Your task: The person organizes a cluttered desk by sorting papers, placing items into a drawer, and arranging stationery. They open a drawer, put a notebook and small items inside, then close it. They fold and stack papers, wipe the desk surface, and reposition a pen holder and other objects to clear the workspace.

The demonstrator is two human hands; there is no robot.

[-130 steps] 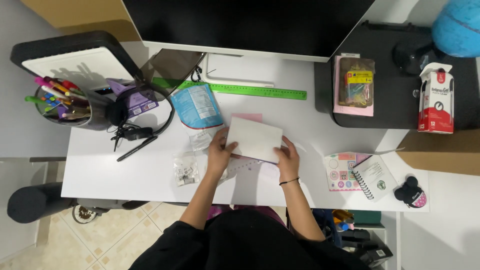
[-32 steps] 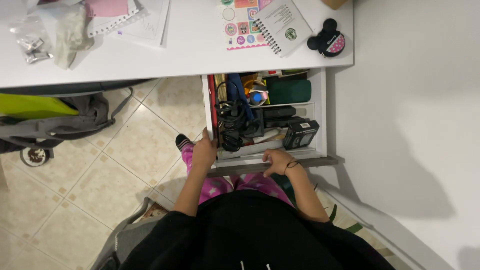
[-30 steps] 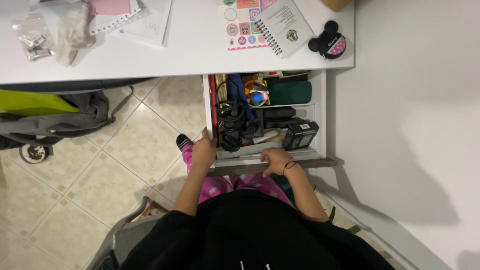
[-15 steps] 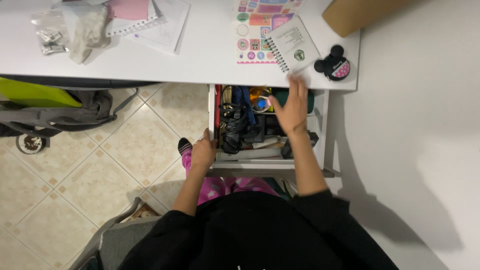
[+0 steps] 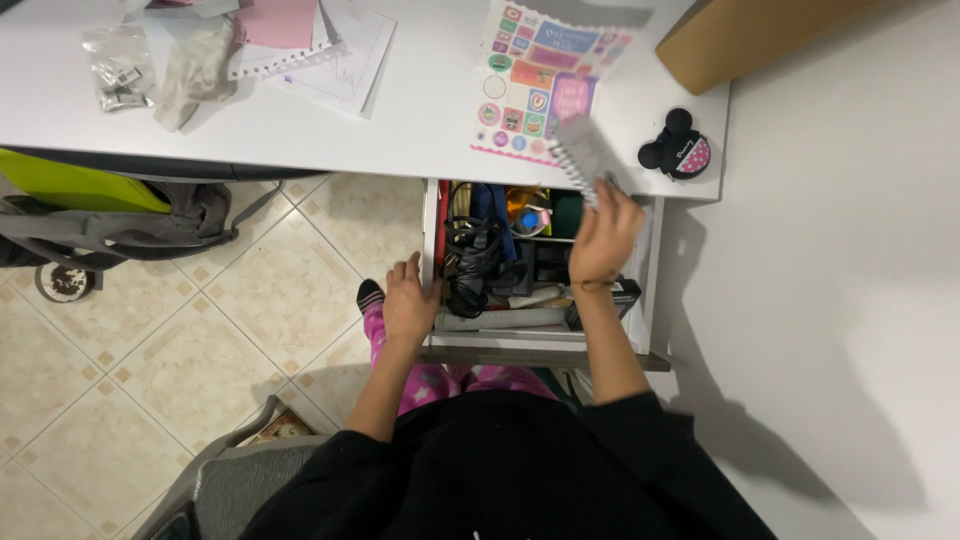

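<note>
White table (image 5: 400,120) along the far edge, drawer (image 5: 540,345) pulled out beneath its right end.

Change since half a second ago: the right hand (image 5: 603,232) was flat over the spiral notebook (image 5: 582,160) on the table; now it has closed on the notebook's near edge and tipped it up off the surface. The notebook stands tilted, blurred with motion, above the far end of the drawer. Judgement: the notebook has gone from lying on the table to being carried.

Right grip: fingers wrapped round the notebook's near end, the rest of it sticking out past the fingertips toward the sticker sheet (image 5: 545,80). The sheet lies flat on the table, now uncovered where the notebook sat.

Left hand (image 5: 410,305): rests on the drawer's left wall near the front corner, fingers curled over the rim, holding nothing loose. Same spot as a second ago.

Drawer contents: black cables (image 5: 470,265) at left, a dark box (image 5: 605,300) at near right, small coloured items at the far end, partly hidden by the table edge.

Elsewhere: mouse-eared black-and-pink case (image 5: 680,152) on the table just right of the notebook; papers (image 5: 320,50) and a clear bag (image 5: 115,70) far left; tiled floor (image 5: 200,350) below.
</note>
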